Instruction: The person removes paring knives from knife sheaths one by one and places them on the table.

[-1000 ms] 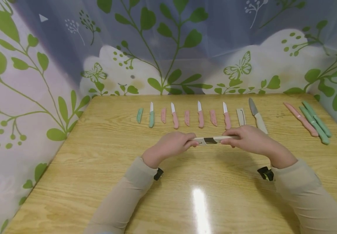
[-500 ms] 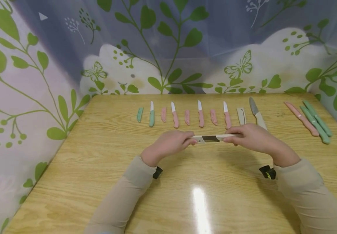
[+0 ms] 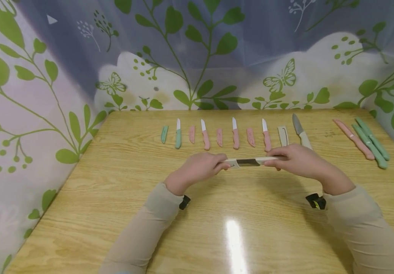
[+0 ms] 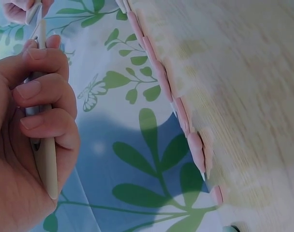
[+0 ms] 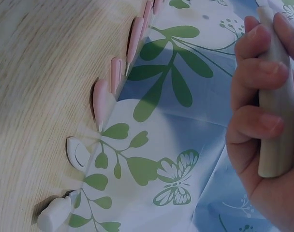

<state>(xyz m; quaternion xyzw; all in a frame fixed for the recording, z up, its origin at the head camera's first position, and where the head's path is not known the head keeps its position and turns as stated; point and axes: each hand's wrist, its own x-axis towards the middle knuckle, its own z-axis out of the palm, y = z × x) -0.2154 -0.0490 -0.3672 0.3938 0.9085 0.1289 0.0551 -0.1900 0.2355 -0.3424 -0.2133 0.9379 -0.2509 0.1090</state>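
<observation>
Above the middle of the table, my left hand (image 3: pixel 200 167) grips a cream knife sheath (image 4: pixel 48 159), its fingers curled round it. My right hand (image 3: pixel 299 163) holds the cream handle (image 5: pixel 276 140) of a knife. Between the two hands a dark stretch of blade (image 3: pixel 248 163) shows, level and pointing left; its tip is hidden inside the sheath. Just behind the right hand lie another cream sheath (image 3: pixel 282 136) and a larger grey-bladed knife (image 3: pixel 301 131) with a cream handle.
Along the back of the wooden table (image 3: pixel 121 182) runs a row: a green sheath (image 3: pixel 164 134), a green knife (image 3: pixel 178 133), then several pink sheaths and bare pink knives (image 3: pixel 235 133). At right lie a pink knife (image 3: pixel 353 139) and two green ones (image 3: pixel 371 146), sheathed.
My right hand has moved slightly rightward with the knife handle, away from the left hand. More of the dark blade shows outside the sheath. The left hand has barely moved.
</observation>
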